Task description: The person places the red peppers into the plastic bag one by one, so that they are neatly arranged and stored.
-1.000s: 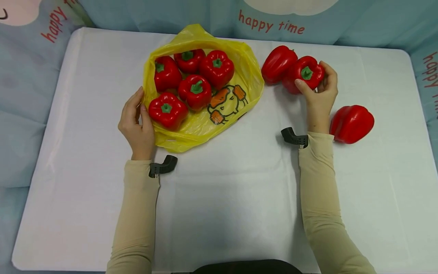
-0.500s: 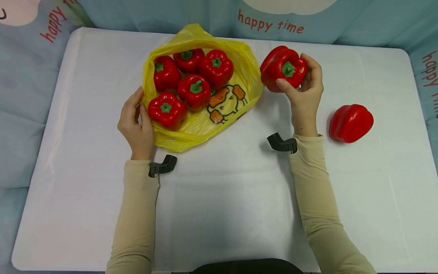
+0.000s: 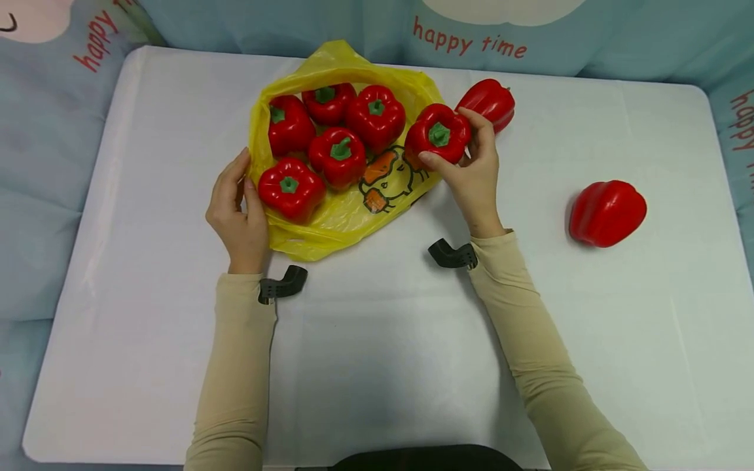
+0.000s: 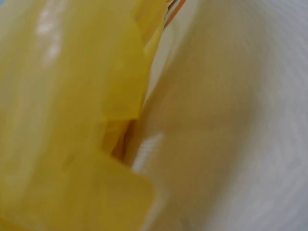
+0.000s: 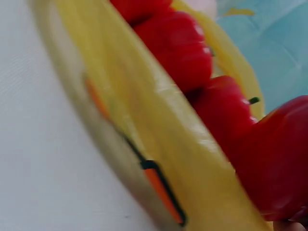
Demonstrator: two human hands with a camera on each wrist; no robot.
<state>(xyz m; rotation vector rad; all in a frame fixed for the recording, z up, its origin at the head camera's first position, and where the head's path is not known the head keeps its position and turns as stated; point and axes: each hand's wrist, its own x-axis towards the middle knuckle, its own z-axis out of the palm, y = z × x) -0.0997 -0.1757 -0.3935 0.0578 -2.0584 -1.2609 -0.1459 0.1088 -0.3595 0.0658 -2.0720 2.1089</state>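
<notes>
A yellow plastic bag [image 3: 318,245] with its mouth spread wide lies on the white table, several red bell peppers with green stems inside it, one of them a front-left pepper [image 3: 292,190]. My left hand [image 3: 238,219] holds the bag's left rim between fingers and thumb; its left wrist view shows mostly yellow plastic [image 4: 67,120]. Thumb and fingers of my right hand [image 3: 471,186] grip another bell pepper [image 3: 438,133], stem facing up, over the bag's right edge. In the right wrist view, the held pepper [image 5: 284,159] is beside the others, above the bag's wall [image 5: 159,115].
Two more bell peppers lie on the table [image 3: 377,366]: one [image 3: 490,103] on its side just behind my right hand, another [image 3: 607,214] farther right. A blue printed curtain [image 3: 330,26] runs along the table's back edge.
My right hand has carried its bell pepper leftward, from beside the back-right pepper to over the bag's right edge. The left hand has stayed at the bag's rim.
</notes>
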